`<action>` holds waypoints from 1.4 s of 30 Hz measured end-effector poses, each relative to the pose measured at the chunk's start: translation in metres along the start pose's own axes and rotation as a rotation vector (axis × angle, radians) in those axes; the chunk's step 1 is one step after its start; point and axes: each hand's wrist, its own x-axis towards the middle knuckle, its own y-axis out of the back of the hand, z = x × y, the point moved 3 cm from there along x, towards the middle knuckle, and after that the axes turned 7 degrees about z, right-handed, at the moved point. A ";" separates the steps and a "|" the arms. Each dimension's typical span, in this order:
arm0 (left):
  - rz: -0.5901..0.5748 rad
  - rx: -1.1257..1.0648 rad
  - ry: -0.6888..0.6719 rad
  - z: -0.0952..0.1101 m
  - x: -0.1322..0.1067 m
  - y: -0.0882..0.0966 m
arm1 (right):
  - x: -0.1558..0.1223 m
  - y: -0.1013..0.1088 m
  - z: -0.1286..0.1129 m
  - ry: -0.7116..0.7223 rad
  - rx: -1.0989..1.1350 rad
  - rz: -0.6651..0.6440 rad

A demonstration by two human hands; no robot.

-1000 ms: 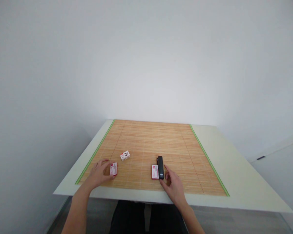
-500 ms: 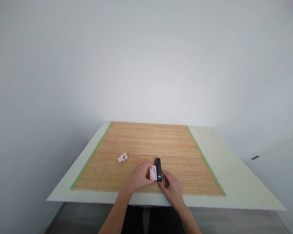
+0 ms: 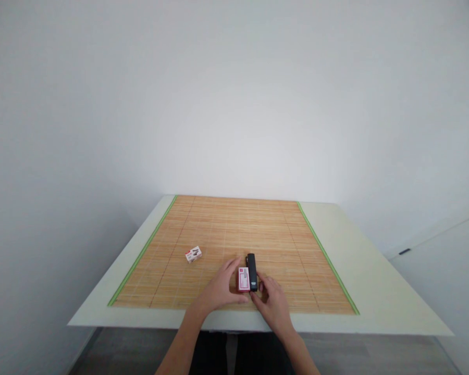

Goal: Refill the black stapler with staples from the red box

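A black stapler [image 3: 252, 272] lies lengthwise on the bamboo mat, its near end toward me. Against its left side sits a red-and-white small box [image 3: 244, 279], printed face up. My left hand [image 3: 219, 288] surrounds this box from the left, thumb and fingers spread apart, with a gap showing between hand and box. My right hand [image 3: 272, 301] steadies the stapler at its near end, the thumb at the end and the fingers along the right side. Farther left on the mat rests another small white box [image 3: 193, 254] with red and dark print, untouched.
The bamboo mat [image 3: 234, 224] with green side edges covers most of a white table [image 3: 375, 291]. White walls [image 3: 234, 104] stand behind and at both sides. The table's front edge runs close before my lap.
My left hand has opened and let go of the red-and-white box, which now rests beside the stapler. My right hand stays at the stapler. The view has shifted slightly.
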 end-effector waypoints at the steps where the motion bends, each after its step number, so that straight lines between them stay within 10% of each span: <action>1: 0.043 0.012 0.028 -0.004 -0.001 0.009 | 0.000 0.000 0.000 -0.002 0.002 0.002; 6: 0.491 0.248 0.329 -0.041 -0.005 0.091 | -0.002 0.000 0.000 0.021 -0.040 0.040; 12: 0.507 0.246 0.477 -0.090 -0.008 0.143 | -0.004 -0.005 0.001 0.098 -0.134 -0.012; 29: 0.134 -0.146 0.253 -0.052 0.055 0.011 | -0.003 -0.013 0.000 0.115 -0.231 -0.117; 42: 0.414 -0.280 0.377 -0.036 0.026 -0.033 | -0.004 -0.015 0.004 0.144 -0.198 -0.082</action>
